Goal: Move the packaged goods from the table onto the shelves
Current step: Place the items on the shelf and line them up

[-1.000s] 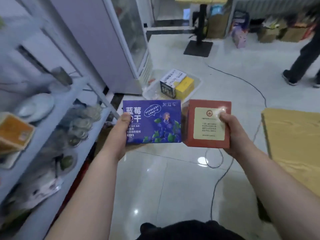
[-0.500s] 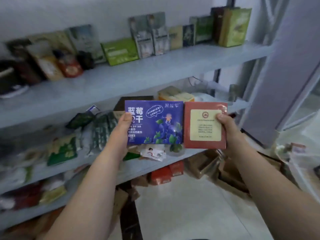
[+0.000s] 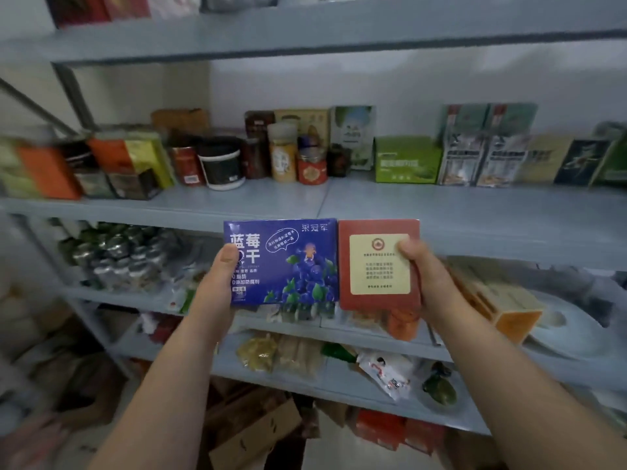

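Observation:
My left hand (image 3: 219, 283) grips a blue blueberry box (image 3: 291, 262) by its left edge, thumb on the front. My right hand (image 3: 427, 276) grips a red box (image 3: 376, 266) with a cream label by its right edge, thumb on the label. Both boxes are held upright side by side, just in front of the edge of a grey shelf (image 3: 475, 215). Bare shelf surface lies directly behind and above the boxes.
Jars, tins and boxes line the back of that shelf, among them a white-rimmed black tub (image 3: 220, 162) and a green box (image 3: 405, 159). Lower shelves hold packets and an orange carton (image 3: 498, 300). Cardboard boxes (image 3: 258, 432) lie on the floor below. Another shelf (image 3: 305, 32) runs overhead.
My view has swung left from the floor and table to face the shelving. Both boxes stay gripped side by side and are now level with the middle shelf edge.

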